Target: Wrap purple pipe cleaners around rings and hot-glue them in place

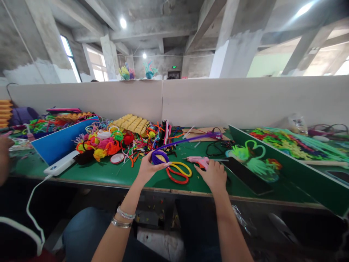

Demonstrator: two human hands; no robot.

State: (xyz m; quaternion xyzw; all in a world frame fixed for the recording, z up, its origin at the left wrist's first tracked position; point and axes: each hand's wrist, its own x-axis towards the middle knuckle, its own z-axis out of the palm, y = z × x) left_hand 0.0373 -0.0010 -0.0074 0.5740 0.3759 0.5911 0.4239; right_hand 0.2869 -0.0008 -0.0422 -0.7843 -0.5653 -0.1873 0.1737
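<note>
So left hand pinches a coiled purple pipe cleaner, right hand rests open on the pink glue gun on the counter.

No legible txt, labels or nos. anywhere; far green sign too small to read.

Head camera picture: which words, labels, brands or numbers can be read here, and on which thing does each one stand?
No text can be read.
Green lit sign above the far doorway: too small and blurred.
White flat power bank on the green table: no marking visible.
Pink plastic glue gun by the right hand: no label visible.
</note>
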